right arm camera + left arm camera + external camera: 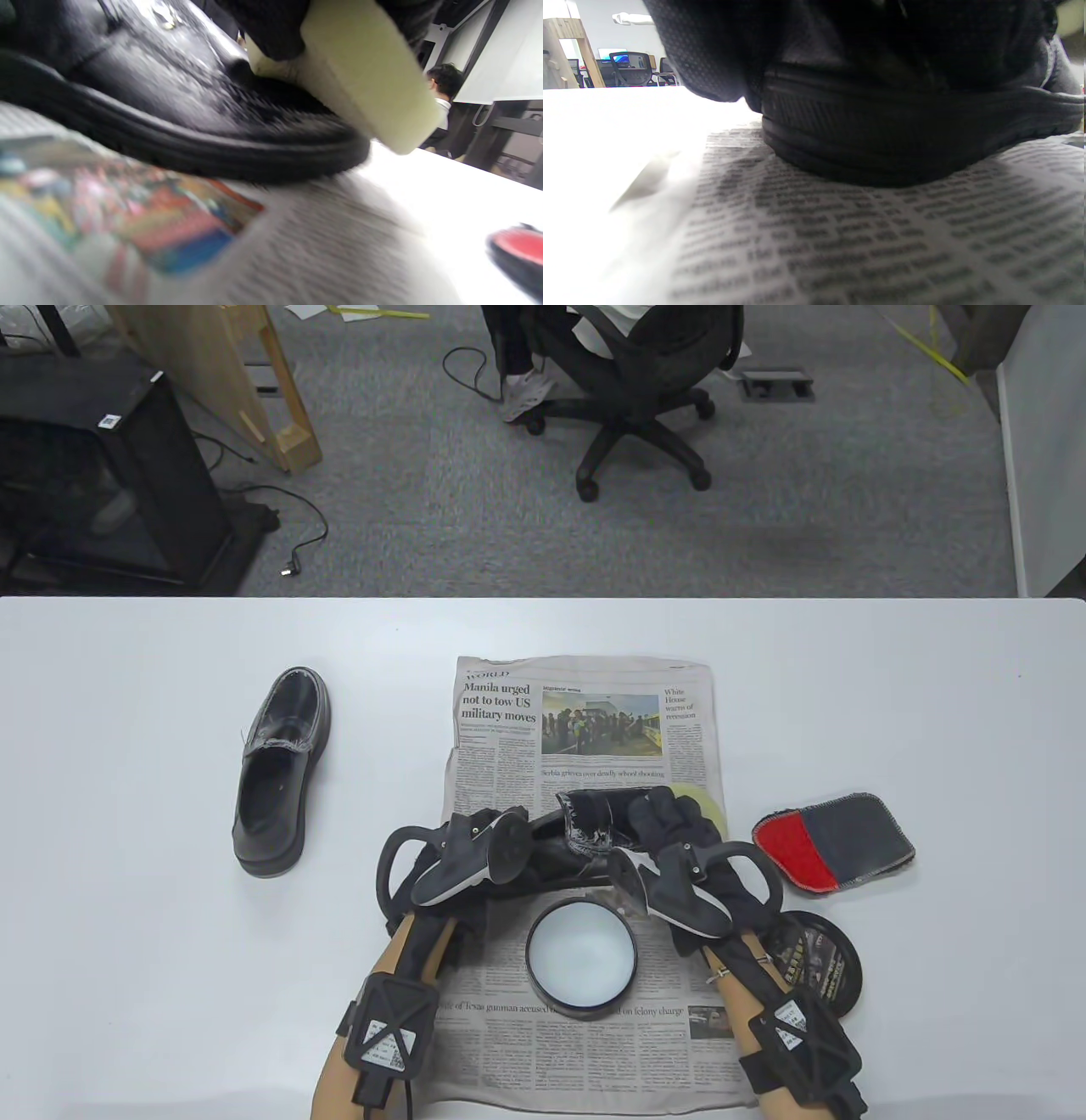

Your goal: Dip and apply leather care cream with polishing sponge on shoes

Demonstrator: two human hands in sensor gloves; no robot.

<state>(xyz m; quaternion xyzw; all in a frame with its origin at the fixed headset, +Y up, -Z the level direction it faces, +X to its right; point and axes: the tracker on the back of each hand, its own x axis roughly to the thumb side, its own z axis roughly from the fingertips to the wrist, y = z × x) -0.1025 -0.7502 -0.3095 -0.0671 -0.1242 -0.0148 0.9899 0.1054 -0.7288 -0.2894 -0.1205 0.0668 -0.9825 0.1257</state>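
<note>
We record a white worktop in an office with grey carpet; a black swivel chair and a black cabinet stand beyond its far edge. A sheet of newspaper lies spread at the centre of the worktop.

A black loafer lies crosswise on the newspaper between the two hands. The left hand is at its heel end; the left wrist view shows gloved fingers against the shoe above the sole, but we cannot tell whether they curl round it. The right hand is over the toe end, its fingers gripping a pale yellow polishing sponge, which is touching the toe of the loafer. The open tin of cream stands on the newspaper just in front of the shoe, between the forearms. Its black lid lies near the right forearm, partly covered by it.

A second black loafer stands alone on the bare worktop, well apart to the left. A red and grey cloth lies right of the newspaper.

The trackers hide most of both hands from above. Both wrist views are blurred.
</note>
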